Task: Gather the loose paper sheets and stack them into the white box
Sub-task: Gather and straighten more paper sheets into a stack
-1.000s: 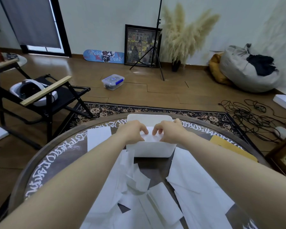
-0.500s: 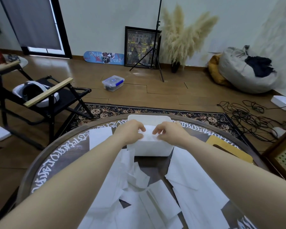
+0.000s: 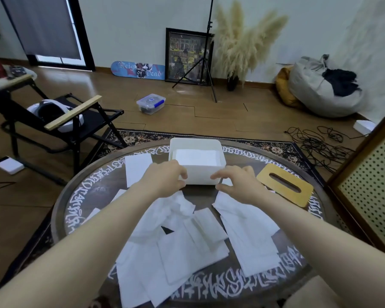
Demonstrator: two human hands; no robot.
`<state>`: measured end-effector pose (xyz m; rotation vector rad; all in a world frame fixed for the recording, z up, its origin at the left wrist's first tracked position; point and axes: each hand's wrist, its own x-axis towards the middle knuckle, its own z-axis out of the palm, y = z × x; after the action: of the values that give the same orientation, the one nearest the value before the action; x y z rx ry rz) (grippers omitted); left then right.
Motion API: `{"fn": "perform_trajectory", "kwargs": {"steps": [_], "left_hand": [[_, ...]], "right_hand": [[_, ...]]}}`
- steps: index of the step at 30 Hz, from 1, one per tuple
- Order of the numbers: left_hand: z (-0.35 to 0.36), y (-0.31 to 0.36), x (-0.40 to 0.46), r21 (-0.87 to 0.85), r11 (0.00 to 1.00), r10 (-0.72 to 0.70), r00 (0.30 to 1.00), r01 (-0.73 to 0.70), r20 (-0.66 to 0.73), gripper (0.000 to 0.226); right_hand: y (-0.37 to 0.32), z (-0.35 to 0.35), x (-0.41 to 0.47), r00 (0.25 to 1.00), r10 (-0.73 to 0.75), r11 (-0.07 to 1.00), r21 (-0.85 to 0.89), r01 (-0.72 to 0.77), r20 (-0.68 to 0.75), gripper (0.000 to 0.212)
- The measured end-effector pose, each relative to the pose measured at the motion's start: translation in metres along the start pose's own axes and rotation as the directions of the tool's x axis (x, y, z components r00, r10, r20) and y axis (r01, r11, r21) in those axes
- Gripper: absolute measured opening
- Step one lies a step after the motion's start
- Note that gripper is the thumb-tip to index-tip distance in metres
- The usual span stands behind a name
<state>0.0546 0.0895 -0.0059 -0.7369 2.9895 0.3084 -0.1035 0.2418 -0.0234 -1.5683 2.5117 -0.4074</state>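
The white box [image 3: 197, 165] sits at the table's [image 3: 80, 196] far side, paper inside. Both hands hover near its front: left hand [image 3: 165, 177] seemingly touching it, right hand [image 3: 236, 182] loosely curled, empty. Loose sheets [image 3: 187, 247] lie nearer.

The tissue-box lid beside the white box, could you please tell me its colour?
Light wood tan tissue-box lid, clearest in the head view.

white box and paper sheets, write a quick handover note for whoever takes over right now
Left hand: at the white box's near left corner, holding no sheet.
Right hand: at its near right corner, fingers relaxed, empty.
Done: some sheets lie flat inside the box.
Left: the loose pile nearer you on the round table, plus one sheet left of the box.
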Motion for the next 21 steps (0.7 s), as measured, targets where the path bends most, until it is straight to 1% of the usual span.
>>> {"fn": "perform_trajectory", "kwargs": {"steps": [4, 9, 12, 17, 19, 21], "left_hand": [[0.006, 0.008, -0.031, 0.013, 1.000, -0.011, 1.000, 0.010, 0.020, 0.027], [0.017, 0.019, -0.067, 0.045, 0.999, -0.016, 0.994, 0.011, 0.109, 0.029], [0.025, 0.024, -0.084, 0.048, 0.999, -0.021, 0.988, 0.014, 0.151, 0.031], [0.037, 0.022, -0.102, 0.010, 0.999, -0.040, 0.982, 0.039, 0.186, 0.032], [0.040, 0.020, -0.105, 0.018, 0.999, -0.054, 0.980, 0.051, 0.194, 0.031], [0.042, 0.019, -0.106, 0.026, 0.998, -0.060, 0.976, 0.056, 0.207, 0.031]], "right_hand": [[-0.002, 0.007, -0.037, 0.999, -0.003, 1.000, -0.028, 0.005, 0.050, 0.027], [-0.010, 0.015, -0.071, 0.986, 0.019, 0.997, -0.073, -0.007, 0.163, 0.030], [-0.014, 0.023, -0.087, 0.979, 0.030, 0.997, -0.077, -0.014, 0.204, 0.040], [-0.015, 0.045, -0.103, 0.970, 0.076, 0.989, -0.145, -0.043, 0.232, 0.061], [-0.013, 0.057, -0.102, 0.970, 0.101, 0.983, -0.172, -0.062, 0.223, 0.070], [-0.011, 0.066, -0.098, 0.975, 0.118, 0.976, -0.201, -0.080, 0.188, 0.073]]}}
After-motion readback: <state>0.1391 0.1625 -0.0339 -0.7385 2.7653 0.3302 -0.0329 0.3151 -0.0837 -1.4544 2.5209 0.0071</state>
